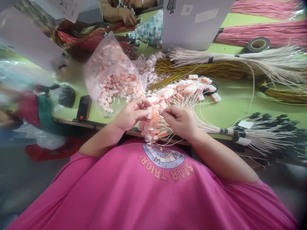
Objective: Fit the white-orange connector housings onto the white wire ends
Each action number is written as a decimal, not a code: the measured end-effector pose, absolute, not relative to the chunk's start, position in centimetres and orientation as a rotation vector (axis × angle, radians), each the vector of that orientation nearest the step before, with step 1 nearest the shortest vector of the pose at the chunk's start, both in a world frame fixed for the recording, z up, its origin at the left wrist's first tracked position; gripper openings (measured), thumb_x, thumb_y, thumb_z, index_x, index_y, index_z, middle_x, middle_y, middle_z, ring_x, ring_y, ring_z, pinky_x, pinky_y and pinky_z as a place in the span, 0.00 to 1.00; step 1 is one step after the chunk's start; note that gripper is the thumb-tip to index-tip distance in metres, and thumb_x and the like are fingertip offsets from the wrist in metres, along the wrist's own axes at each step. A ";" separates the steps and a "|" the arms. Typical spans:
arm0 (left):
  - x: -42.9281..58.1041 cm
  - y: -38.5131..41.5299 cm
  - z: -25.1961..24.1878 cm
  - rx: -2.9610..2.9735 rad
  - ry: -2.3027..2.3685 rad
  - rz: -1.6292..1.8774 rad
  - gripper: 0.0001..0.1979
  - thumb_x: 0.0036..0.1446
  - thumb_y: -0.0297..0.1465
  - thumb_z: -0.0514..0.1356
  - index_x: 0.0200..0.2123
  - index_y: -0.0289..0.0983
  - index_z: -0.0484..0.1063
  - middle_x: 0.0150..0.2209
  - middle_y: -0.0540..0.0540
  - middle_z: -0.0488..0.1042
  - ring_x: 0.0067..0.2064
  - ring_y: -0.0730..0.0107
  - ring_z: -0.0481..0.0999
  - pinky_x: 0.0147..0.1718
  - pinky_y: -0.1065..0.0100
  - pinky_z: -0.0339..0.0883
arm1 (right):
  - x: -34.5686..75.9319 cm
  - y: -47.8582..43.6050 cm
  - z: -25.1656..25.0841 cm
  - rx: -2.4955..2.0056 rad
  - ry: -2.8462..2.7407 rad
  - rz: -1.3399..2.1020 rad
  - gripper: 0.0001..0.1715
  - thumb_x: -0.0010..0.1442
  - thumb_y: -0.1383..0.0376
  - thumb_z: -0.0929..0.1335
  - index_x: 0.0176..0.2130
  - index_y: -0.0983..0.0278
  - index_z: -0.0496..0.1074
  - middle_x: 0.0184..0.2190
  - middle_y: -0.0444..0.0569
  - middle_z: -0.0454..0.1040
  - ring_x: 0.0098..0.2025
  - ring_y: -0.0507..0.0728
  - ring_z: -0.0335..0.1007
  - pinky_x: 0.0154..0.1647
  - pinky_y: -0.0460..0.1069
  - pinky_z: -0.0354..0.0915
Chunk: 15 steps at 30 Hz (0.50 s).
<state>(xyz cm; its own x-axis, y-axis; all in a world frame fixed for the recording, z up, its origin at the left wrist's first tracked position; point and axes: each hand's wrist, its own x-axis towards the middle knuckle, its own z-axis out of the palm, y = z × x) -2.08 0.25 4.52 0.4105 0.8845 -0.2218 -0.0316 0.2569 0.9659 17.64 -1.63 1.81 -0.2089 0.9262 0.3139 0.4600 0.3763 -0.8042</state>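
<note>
Pink cloth of a shirt (pixel 144 198), printed with a round badge and lettering, fills the space nearest the camera. Just beyond it, at the edge of the green tabletop (pixel 227 110), the left hand (pixel 130 115) has thumb and forefinger clamped on a white connector (pixel 149 112), one of a cluster of orange and white pieces (pixel 147 127) between the hands. Close by, the right hand (pixel 181 121) is curled with its fingers together beside thin white wires (pixel 208 127) — whether one is pinched between them, I cannot tell. Those wires run right, bound with black tape, toward dark plugs (pixel 283 127). Past the hands, a heap of wired pieces (pixel 183 88) slants up to the right; left of it lies a clear bag (pixel 103 57), loose orange and white pieces in its mouth, and then a phone (pixel 83 108). Farther right come a yellow bundle (pixel 216 70), a pale bundle (pixel 240 57), a tape roll (pixel 258 44) and pink wires (pixel 263 33). At the far side, left of a light panel (pixel 192 28), a co-worker's hand (pixel 127 16) is near blue and white pieces (pixel 148 30).
</note>
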 end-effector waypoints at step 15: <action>-1.4 -0.7 5.1 1.456 1.162 0.701 0.09 0.54 0.27 0.63 0.40 0.33 0.73 0.27 0.49 0.74 0.27 0.76 0.73 0.29 0.72 0.70 | 17.5 -2.1 1.7 -1.212 -1.984 0.558 0.14 0.58 0.66 0.61 0.28 0.66 0.74 0.23 0.49 0.75 0.25 0.51 0.69 0.28 0.48 0.61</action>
<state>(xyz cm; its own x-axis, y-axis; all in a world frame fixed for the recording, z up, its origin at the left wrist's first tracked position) -1.38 -0.66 5.10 0.3456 0.9228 -0.1704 0.2797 0.0720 0.9574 17.55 -2.13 1.69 -0.2860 0.8874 0.3616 0.5690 0.4609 -0.6811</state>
